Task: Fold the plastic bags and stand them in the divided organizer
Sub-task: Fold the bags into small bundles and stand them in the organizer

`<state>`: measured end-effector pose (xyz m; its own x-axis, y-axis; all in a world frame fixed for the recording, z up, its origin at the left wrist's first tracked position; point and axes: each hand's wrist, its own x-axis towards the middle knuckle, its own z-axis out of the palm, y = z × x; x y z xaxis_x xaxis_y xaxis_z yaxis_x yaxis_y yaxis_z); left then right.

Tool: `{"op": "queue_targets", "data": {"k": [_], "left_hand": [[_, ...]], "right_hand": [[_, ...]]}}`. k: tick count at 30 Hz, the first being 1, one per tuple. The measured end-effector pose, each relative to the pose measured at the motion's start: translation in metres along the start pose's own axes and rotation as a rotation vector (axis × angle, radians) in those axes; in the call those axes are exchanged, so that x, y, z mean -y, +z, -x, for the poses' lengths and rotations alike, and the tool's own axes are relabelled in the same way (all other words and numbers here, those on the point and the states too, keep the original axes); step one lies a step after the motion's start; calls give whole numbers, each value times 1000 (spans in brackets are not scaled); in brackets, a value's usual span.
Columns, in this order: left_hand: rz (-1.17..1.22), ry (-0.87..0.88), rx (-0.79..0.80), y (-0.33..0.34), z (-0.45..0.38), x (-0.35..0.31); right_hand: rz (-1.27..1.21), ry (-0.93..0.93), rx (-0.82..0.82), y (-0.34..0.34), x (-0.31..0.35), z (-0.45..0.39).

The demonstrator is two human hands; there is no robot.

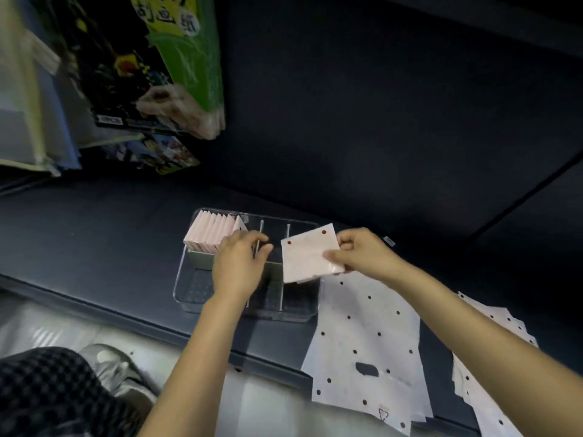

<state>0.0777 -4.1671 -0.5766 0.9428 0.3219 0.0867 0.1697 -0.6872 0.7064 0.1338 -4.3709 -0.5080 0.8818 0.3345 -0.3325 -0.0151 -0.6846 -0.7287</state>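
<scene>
Dark desk (110, 234) is carrying everything, and you're maybe halfway: flat dotted bags (362, 335) are still waiting on your right, and the clear organizer (186, 288) is only holding a row of folded bags (211, 231) in its left slot. Your left hand (238, 263), fingers loosely curled, is resting at a divider; your right hand (359, 253) is pinching a folded bag (307, 253) over the right slots.
</scene>
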Motion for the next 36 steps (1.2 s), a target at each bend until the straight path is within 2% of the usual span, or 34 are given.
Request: {"op": "queue_targets", "data": {"k": [2, 4, 7, 11, 13, 16, 18, 21, 23, 27, 32, 36], "left_hand": [[-190, -75, -8, -2, -11, 21], [-272, -131, 37, -1, -17, 35], [-304, -140, 30, 3, -22, 45], [-276, -126, -57, 8, -21, 48], [-250, -112, -92, 9, -19, 50], [-227, -127, -107, 10, -15, 54], [-205, -150, -111, 10, -14, 57], [-185, -182, -85, 10, -14, 61], [-175, -192, -77, 9, -14, 63], [-185, -190, -70, 10, -13, 62], [-161, -143, -75, 12, -11, 61], [-128, -103, -86, 14, -8, 59]], "right_hand": [[-92, 27, -59, 14, 18, -26], [-96, 44, -86, 32, 35, -50], [-25, 61, -80, 59, 52, -78], [211, 37, -99, 79, 71, -96], [237, 29, -84, 84, 81, -100], [192, -11, -63, 86, 91, -98], [75, -17, -52, 84, 91, -96], [-176, 94, 25, 75, 81, -94], [-200, 192, 68, 71, 68, -93], [-75, 283, 42, 75, 51, -94], [61, 252, -33, 97, 66, -112], [151, 237, -19, 123, 77, -124]]}}
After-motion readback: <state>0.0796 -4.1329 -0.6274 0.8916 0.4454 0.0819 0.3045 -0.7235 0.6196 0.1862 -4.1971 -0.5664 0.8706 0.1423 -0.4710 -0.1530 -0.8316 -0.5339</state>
